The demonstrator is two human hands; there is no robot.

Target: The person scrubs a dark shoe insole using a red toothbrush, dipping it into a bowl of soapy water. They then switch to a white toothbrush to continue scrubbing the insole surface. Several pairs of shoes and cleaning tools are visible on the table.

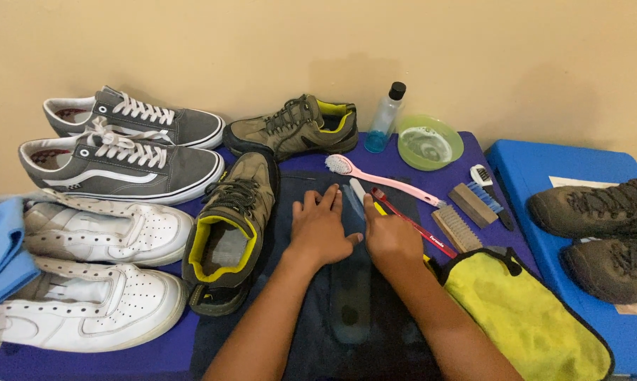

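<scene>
Dark insole [351, 296] lies lengthwise mid-mat on a dark cloth [304, 331], toe end toward the wall, heel toward the camera. Both hands are pressed flat near its toe end. Left hand [320, 226]: palm down, fingers spread and straight, gripping nothing, resting on the cloth just left of the insole, thumb pointing toward the right hand. Right hand [389, 236]: palm down, fingers straight and close together, covering the insole's right edge; nothing clamped, thumbs nearly touching.

Just left of the cloth: olive shoe with yellow lining [230, 233], opening facing the camera. Its mate [293, 127] sits behind it by the wall. Further left: two grey sneakers [128, 152] with white laces, then two white sneakers [85, 275] in front of them, and blue cloth [1, 247] at the frame edge.

Right of the hands: pink toothbrush [382, 180], red toothbrush [413, 222], wooden brushes [463, 215], small blue-bristled brush [488, 194]. Yellow microfibre cloth [526, 317] touches the right forearm. Behind: clear bottle with blue liquid [385, 116], green bowl [430, 143].

All on a purple mat [85, 360]. Blue box [544, 169] at right carries two brown boots [601, 233].
</scene>
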